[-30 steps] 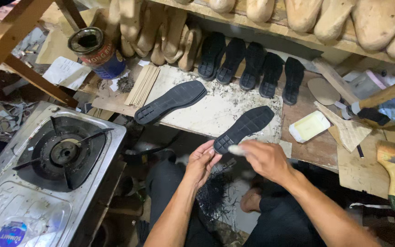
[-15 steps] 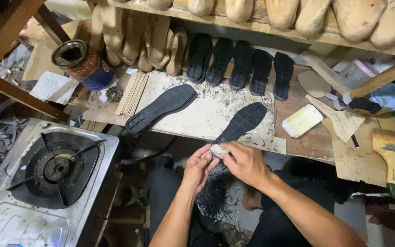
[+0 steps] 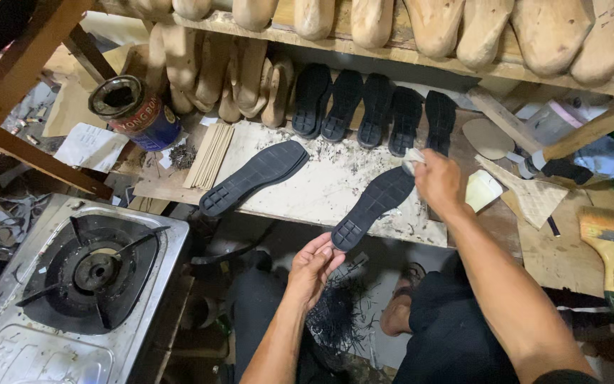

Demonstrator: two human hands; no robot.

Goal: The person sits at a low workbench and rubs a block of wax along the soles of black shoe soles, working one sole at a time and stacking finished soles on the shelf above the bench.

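The left hand gripped the heel end of a black sole where it stuck out past the near edge of the bench, fingers curled loosely under and thumb on top, while the right hand was closed on a small pale wad, perhaps a rag, pressed to the toe end of that sole. Taking the sole as the landmark: the bench lay under most of it, its pale top flecked with dark scraps; a gas stove stood well to its left and lower; a shelf of wooden lasts ran above and behind it; a second sole lay flat on the bench just to its left, apart from it; a row of black soles leaned upright behind it; an open tin stood far to its left rear; a brush lay far to its right; and a pale block sat just right of the right hand. The sole looked light, thin and rubbery, likely to flex and droop if lifted by one end, with a ribbed tread that should give grip; holding it by the heel while the bench bore the rest seemed sound, and pinching it across the narrow waist would probably steady it best.
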